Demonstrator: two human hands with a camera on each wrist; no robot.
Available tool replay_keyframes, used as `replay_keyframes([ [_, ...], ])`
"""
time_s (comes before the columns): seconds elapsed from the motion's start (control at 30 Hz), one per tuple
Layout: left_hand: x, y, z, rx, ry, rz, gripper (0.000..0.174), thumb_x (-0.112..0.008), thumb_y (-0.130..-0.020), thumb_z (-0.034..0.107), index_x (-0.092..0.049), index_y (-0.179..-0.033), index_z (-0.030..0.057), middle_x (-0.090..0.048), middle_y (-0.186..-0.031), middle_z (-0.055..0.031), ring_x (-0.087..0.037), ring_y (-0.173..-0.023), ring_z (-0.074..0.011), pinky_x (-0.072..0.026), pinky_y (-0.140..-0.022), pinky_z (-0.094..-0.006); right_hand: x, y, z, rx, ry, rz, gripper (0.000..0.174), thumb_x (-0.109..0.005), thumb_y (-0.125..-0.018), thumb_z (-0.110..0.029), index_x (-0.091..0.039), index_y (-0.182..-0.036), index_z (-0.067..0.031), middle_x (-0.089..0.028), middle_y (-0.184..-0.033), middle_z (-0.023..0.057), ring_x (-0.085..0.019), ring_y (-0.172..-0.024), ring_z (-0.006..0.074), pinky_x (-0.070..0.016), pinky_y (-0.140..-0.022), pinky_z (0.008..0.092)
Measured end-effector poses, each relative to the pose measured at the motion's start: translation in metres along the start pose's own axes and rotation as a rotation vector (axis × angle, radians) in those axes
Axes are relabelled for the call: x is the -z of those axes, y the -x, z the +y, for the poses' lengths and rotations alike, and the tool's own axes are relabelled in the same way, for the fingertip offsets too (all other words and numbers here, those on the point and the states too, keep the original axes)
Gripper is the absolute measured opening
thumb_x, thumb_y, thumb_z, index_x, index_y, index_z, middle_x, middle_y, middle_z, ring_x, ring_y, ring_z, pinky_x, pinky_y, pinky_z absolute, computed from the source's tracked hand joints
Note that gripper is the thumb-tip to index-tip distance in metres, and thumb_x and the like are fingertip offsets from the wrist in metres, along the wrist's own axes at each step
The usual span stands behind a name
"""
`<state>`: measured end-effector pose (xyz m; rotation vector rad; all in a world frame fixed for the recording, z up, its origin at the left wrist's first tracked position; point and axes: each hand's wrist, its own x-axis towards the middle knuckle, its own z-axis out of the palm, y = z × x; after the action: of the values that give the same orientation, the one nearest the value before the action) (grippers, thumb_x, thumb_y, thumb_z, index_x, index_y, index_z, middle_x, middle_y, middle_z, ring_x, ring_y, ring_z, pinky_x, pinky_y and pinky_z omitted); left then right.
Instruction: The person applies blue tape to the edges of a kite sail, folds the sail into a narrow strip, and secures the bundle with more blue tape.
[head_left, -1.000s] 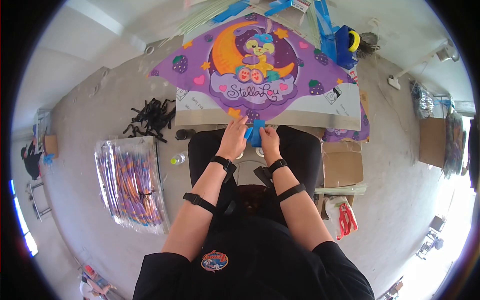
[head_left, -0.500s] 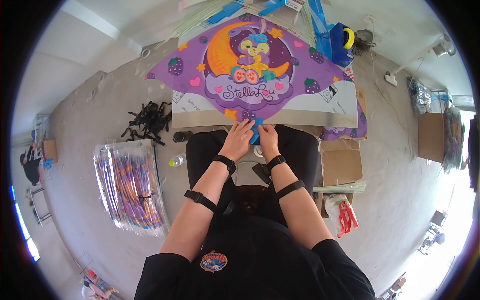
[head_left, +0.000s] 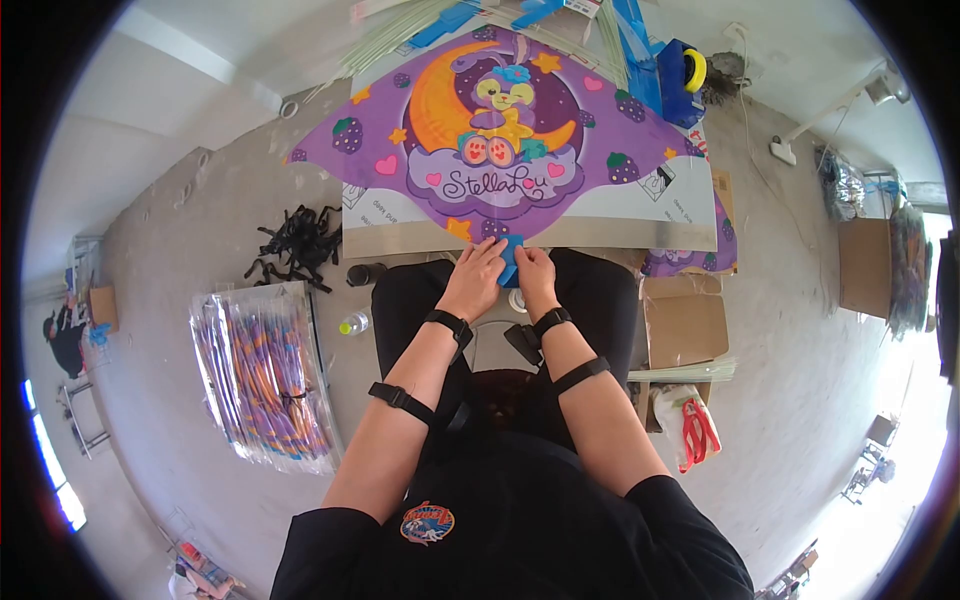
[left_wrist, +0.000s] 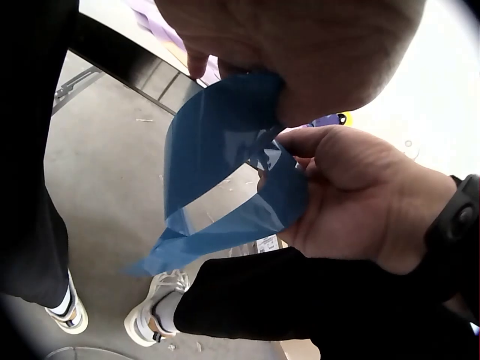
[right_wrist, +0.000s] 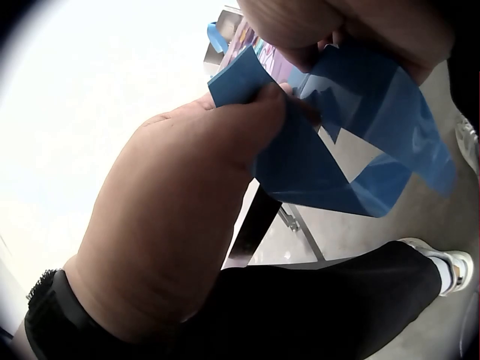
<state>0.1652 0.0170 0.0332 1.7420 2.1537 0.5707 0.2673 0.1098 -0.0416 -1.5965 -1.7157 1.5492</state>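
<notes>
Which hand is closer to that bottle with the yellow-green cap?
The left hand. In the head view it is to the right of the bottle and slightly above it; the right hand is farther right, beyond the left.

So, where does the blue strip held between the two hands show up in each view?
Head: the blue strip lies just above centre, between the left hand and the right hand.
Left wrist: the blue strip loops around the middle, trailing to the lower left.
Right wrist: the blue strip runs from upper middle toward the right edge.
Shared landmark: black trousers, beside the forearms in head, low in both wrist views.
</notes>
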Motion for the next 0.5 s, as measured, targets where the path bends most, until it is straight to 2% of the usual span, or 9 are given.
replay_keyframes([
  [0.3,-0.0019,-0.0012,-0.0016,0.009,-0.006,-0.013,0.029,-0.050,-0.072,-0.001,-0.058,-0.100,-0.0020,-0.050,-0.134,-0.0138,-0.042,-0.128,-0.0308,-0.0337,-0.105,-0.0458,0.0003,0.0028,-0.0033,-0.007,-0.019,0.001,0.032,-0.063,-0.085,-0.031,-0.065,-0.084,0.0011,-0.065,-0.071,0.0135,-0.062,-0.064,0.0219,-0.0480,-0.061,0.0340],
  [0.43,-0.0032,-0.0009,-0.0017,0.003,-0.026,0.004,0.020,-0.050,-0.076,0.003,-0.058,-0.094,-0.0009,-0.052,-0.131,-0.0130,-0.044,-0.126,-0.0305,-0.0348,-0.104,-0.0484,0.0020,0.0045,-0.0076,-0.006,-0.008,0.002,0.033,-0.063,-0.085,-0.031,-0.065,-0.083,0.0014,-0.065,-0.069,0.0130,-0.061,-0.063,0.0209,-0.0475,-0.060,0.0336],
  [0.5,-0.0043,-0.0010,-0.0017,0.010,-0.032,-0.004,0.019,-0.051,-0.077,0.004,-0.058,-0.093,-0.0009,-0.051,-0.132,-0.0131,-0.043,-0.127,-0.0304,-0.0346,-0.104,-0.0486,0.0049,0.0059,-0.0104,-0.027,0.013,-0.034,0.032,-0.063,-0.085,-0.031,-0.065,-0.085,0.0013,-0.066,-0.073,0.0144,-0.063,-0.066,0.0245,-0.0483,-0.063,0.0354],
])
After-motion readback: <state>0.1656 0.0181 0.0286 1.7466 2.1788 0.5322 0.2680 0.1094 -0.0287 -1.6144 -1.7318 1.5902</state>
